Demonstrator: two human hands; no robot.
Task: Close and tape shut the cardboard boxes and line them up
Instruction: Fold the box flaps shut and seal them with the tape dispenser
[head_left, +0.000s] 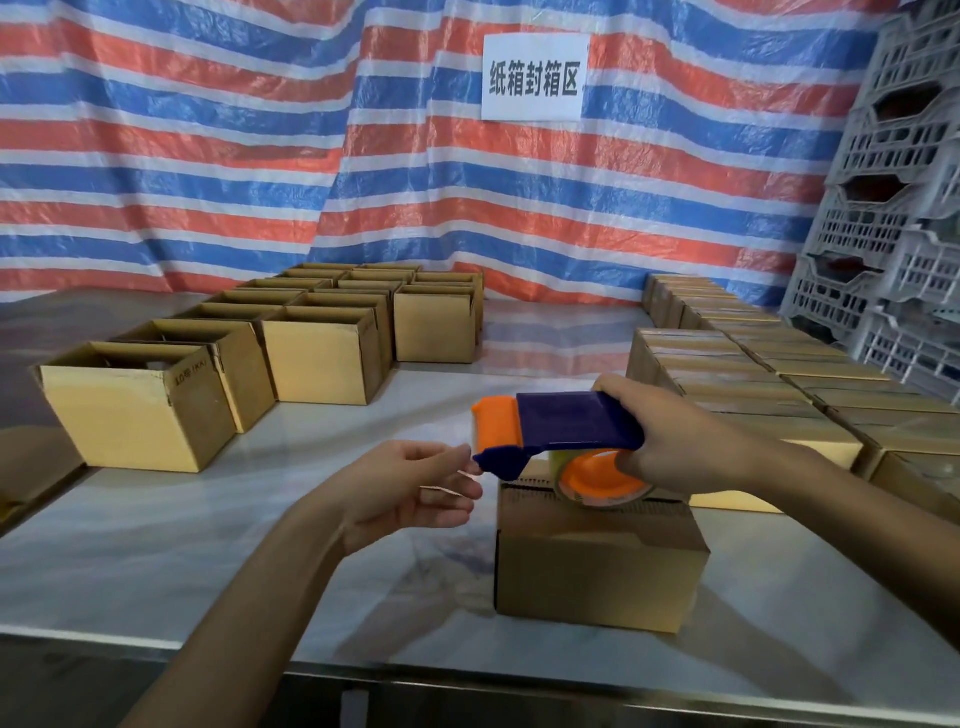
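Box (597, 571): plain brown cardboard, flaps down.

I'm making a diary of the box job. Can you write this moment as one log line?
right hand grips tape dispenser over closed box | left hand fingers by dispenser's front tip | open boxes waiting left

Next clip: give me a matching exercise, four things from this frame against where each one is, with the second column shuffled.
Things
1. tape dispenser
2. open boxes
3. closed boxes
4. paper sign

Places
A. on the striped tarp
B. in rows on the right side of the table
C. in the right hand, over the near box
D. in rows on the table's left side

Pairs: 1-C, 2-D, 3-B, 4-A
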